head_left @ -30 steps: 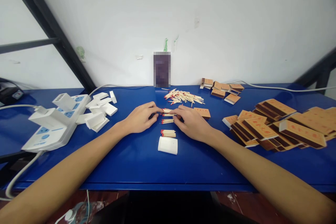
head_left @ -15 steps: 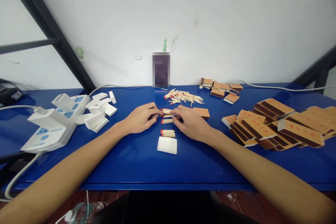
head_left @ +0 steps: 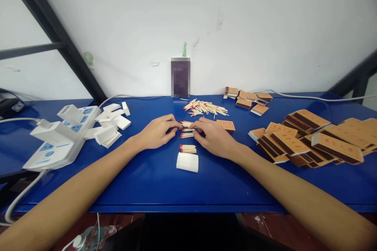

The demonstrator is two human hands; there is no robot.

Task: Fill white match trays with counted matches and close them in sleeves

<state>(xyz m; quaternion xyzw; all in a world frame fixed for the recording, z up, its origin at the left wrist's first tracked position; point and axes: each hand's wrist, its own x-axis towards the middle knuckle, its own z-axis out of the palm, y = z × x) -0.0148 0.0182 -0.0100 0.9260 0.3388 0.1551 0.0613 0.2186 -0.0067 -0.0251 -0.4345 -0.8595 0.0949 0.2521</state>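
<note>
My left hand [head_left: 157,131] rests on the blue table with thumb and fingertips pinched at the red heads of a small group of matches [head_left: 187,124]. From the other side, my right hand [head_left: 214,136] has its fingertips closed on the plain ends of the same matches. Just below lies a row of matches [head_left: 186,135], heads to the left, partly beside the right fingers. Closer to me is a neat bundle of matches [head_left: 187,149], above a white matchbox tray [head_left: 187,162]. A loose pile of matches [head_left: 204,108] lies beyond my hands.
One matchbox sleeve [head_left: 226,126] lies behind my right hand. Several open sleeves [head_left: 247,100] lie farther back, and a heap of matchboxes [head_left: 309,141] fills the right side. At left are white trays [head_left: 110,125] and a power strip [head_left: 63,145] with plugs and cables.
</note>
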